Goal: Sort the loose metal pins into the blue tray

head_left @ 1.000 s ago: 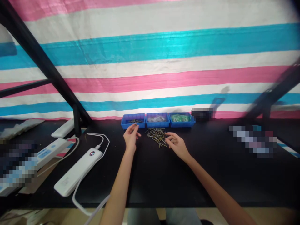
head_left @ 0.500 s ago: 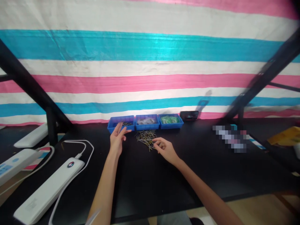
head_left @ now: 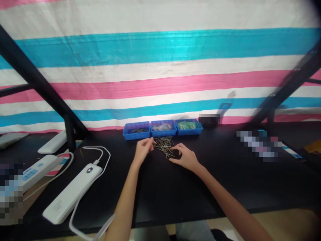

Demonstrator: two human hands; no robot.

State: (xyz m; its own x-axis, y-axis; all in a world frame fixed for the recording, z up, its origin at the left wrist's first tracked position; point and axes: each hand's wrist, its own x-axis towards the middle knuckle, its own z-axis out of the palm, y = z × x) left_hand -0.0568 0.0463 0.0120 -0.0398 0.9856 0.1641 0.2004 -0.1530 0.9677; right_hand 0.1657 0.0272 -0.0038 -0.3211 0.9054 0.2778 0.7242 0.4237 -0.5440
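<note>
A loose pile of long, thin metal pieces (head_left: 164,144), like screws or nails, in gold and dark tones, lies on the black table. At its left edge is my left hand (head_left: 143,150), fingers bent and drawn together; anything between the fingertips is too small to make out. My right hand (head_left: 187,158) is at the pile's right side, thumb and forefinger spread apart with nothing visible between them. Behind the pile, three blue bins stand in a row: the left bin (head_left: 136,136) has similar thin pieces, the middle bin (head_left: 163,132) clear plastic packets, the right bin (head_left: 190,131) green-tinted packets.
A white power bank (head_left: 71,195) with a white cable (head_left: 104,150) lies on the left, near a power strip (head_left: 41,169). A dark, blurred-out object (head_left: 209,120) stands right of the bins. Black frame bars (head_left: 40,80) and a striped sheet (head_left: 160,73) rise behind.
My left hand has come from the left bin to the pile, its fingers closing. My right thumb and forefinger have spread apart. The view has shifted slightly left.
</note>
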